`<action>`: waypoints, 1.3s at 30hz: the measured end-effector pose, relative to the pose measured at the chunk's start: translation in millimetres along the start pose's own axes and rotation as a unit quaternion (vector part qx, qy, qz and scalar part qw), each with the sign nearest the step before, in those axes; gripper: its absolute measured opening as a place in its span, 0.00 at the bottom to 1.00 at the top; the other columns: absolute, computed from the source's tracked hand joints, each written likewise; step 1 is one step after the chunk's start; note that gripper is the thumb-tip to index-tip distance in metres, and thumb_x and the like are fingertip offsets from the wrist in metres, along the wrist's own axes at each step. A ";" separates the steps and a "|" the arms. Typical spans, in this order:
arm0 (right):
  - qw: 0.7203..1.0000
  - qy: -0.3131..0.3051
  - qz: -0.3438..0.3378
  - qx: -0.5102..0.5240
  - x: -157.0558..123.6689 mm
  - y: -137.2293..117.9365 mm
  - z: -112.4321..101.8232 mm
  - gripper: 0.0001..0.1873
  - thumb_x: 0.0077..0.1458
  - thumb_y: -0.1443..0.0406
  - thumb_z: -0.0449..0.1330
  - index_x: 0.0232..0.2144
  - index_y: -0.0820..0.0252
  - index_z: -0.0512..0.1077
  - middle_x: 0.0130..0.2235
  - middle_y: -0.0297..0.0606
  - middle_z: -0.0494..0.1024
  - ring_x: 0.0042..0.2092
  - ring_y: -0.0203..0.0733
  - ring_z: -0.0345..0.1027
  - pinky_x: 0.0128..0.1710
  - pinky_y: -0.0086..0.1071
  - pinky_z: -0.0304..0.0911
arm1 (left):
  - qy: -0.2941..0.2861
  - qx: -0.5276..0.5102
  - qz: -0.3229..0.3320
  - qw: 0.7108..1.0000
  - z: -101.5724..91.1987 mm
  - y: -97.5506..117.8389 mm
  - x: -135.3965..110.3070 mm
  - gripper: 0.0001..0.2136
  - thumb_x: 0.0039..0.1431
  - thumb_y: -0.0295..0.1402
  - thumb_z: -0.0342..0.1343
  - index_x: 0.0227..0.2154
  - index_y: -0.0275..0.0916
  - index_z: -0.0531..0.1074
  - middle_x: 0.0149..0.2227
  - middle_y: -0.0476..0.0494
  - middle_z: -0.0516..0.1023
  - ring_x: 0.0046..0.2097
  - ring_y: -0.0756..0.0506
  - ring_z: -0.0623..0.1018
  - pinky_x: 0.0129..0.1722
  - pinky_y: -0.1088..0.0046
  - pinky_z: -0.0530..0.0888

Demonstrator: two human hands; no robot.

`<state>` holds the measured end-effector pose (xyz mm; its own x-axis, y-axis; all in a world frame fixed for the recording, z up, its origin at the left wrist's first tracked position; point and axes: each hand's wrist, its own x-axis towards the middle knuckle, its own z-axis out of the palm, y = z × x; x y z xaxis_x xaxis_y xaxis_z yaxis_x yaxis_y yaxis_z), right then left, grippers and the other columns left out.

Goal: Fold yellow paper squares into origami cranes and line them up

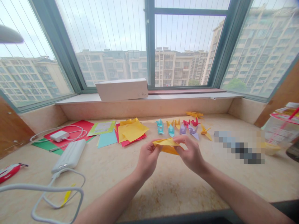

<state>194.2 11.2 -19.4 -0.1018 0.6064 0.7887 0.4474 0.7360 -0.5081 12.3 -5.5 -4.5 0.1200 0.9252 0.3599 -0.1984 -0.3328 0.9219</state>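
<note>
A folded piece of yellow origami paper (pixel 167 146) is held up above the stone counter between my two hands. My left hand (pixel 149 157) pinches its left end, fingers curled under. On the right end, my right hand (pixel 190 154) grips it with thumb below and fingertips over the upper edge. The paper has a layered, pointed shape with a lighter top flap. Just beyond my hands stand several small paper cranes, among them a blue crane (pixel 171 130), a purple crane (pixel 193 132), a red crane (pixel 194 122) and an orange crane (pixel 206 132).
Left of the cranes lie yellow paper sheets (pixel 133 130), a light-blue sheet (pixel 107 140) and a red sheet (pixel 81 127). A white power bank (pixel 70 154) with cables sits at left. A plastic cup (pixel 279 130) stands right, near a blurred-out object (pixel 239 147). A white box (pixel 122 90) rests on the sill.
</note>
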 end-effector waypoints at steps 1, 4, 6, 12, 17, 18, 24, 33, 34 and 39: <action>1.000 -0.010 -0.020 0.005 1.0 0.0 -0.9 0.06 0.56 0.70 0.59 0.36 0.56 0.72 0.38 0.38 0.80 0.40 0.44 0.75 0.42 0.38 0.69 | -0.001 -0.011 -0.010 1.000 -0.2 -0.3 0.2 0.11 0.58 0.34 0.60 0.40 0.33 0.79 0.39 0.38 0.83 0.41 0.41 0.80 0.43 0.68 0.74; 0.997 -0.053 -0.057 0.014 4.5 -1.6 -4.8 0.10 0.56 0.72 0.57 0.38 0.55 0.74 0.42 0.39 0.79 0.45 0.44 0.74 0.46 0.38 0.68 | 0.001 -0.025 -0.029 0.999 0.1 0.7 -0.6 0.12 0.58 0.36 0.60 0.39 0.33 0.79 0.38 0.38 0.83 0.41 0.41 0.80 0.44 0.66 0.74; 0.995 -0.074 -0.063 0.018 6.5 -3.0 -7.1 0.12 0.56 0.72 0.57 0.40 0.55 0.75 0.43 0.40 0.78 0.45 0.44 0.73 0.46 0.39 0.69 | 0.006 -0.034 -0.041 0.999 1.1 2.9 -1.8 0.12 0.57 0.37 0.60 0.38 0.32 0.79 0.37 0.38 0.83 0.40 0.41 0.81 0.45 0.65 0.75; 0.992 -0.105 -0.055 0.033 7.9 -5.3 -8.3 0.14 0.59 0.70 0.57 0.44 0.54 0.76 0.44 0.42 0.77 0.45 0.43 0.74 0.45 0.38 0.70 | 0.003 -0.063 -0.078 0.995 2.8 6.3 -4.0 0.16 0.57 0.42 0.61 0.37 0.32 0.78 0.38 0.37 0.83 0.40 0.41 0.82 0.44 0.63 0.76; 0.989 -0.130 -0.044 0.048 6.1 -7.5 -6.9 0.17 0.61 0.68 0.56 0.51 0.52 0.74 0.47 0.43 0.75 0.46 0.43 0.73 0.47 0.38 0.70 | 0.026 -0.088 -0.081 0.992 0.6 -0.2 -3.0 0.18 0.58 0.45 0.59 0.36 0.31 0.77 0.38 0.37 0.82 0.43 0.40 0.81 0.45 0.62 0.77; 0.988 -0.138 -0.045 0.048 5.9 -7.8 -7.0 0.18 0.62 0.68 0.56 0.52 0.52 0.73 0.47 0.43 0.75 0.46 0.44 0.73 0.47 0.39 0.70 | 0.029 -0.092 -0.083 0.992 0.2 -1.4 -2.7 0.18 0.58 0.45 0.59 0.36 0.31 0.77 0.38 0.36 0.82 0.43 0.39 0.81 0.46 0.62 0.77; 0.980 -0.186 -0.041 0.056 7.5 -6.5 -10.2 0.19 0.63 0.68 0.54 0.54 0.52 0.72 0.46 0.43 0.75 0.44 0.42 0.73 0.43 0.36 0.72 | 0.026 -0.142 -0.101 0.984 -0.7 -1.8 -2.9 0.18 0.59 0.45 0.58 0.37 0.30 0.76 0.39 0.34 0.83 0.44 0.37 0.81 0.46 0.59 0.76; 0.967 -0.248 -0.041 0.052 9.6 -7.3 -18.3 0.18 0.63 0.64 0.55 0.54 0.51 0.73 0.47 0.42 0.71 0.39 0.39 0.71 0.36 0.33 0.71 | 0.022 -0.195 -0.121 0.973 0.2 2.6 -2.8 0.16 0.57 0.42 0.56 0.34 0.31 0.76 0.38 0.33 0.83 0.41 0.36 0.82 0.46 0.57 0.75; 0.966 -0.250 -0.041 0.046 9.7 -7.5 -18.4 0.18 0.63 0.64 0.55 0.54 0.51 0.73 0.47 0.42 0.71 0.38 0.39 0.71 0.36 0.33 0.71 | 0.021 -0.194 -0.123 0.973 -0.1 2.5 -2.5 0.17 0.57 0.42 0.56 0.35 0.30 0.77 0.39 0.32 0.83 0.41 0.36 0.82 0.46 0.57 0.75; 0.969 -0.243 -0.031 0.025 9.4 -7.9 -16.0 0.17 0.64 0.63 0.54 0.54 0.50 0.73 0.47 0.42 0.70 0.37 0.38 0.70 0.37 0.34 0.71 | 0.005 -0.192 -0.128 0.973 -2.0 0.1 -1.7 0.19 0.59 0.43 0.53 0.38 0.29 0.78 0.41 0.31 0.83 0.44 0.36 0.81 0.46 0.59 0.75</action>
<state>203.9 6.3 -2.4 -0.5390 0.6218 0.5683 0.3841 0.7818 -0.4912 10.2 -6.8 -5.2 0.2047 0.9711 0.1224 -0.5117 -0.0004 0.8591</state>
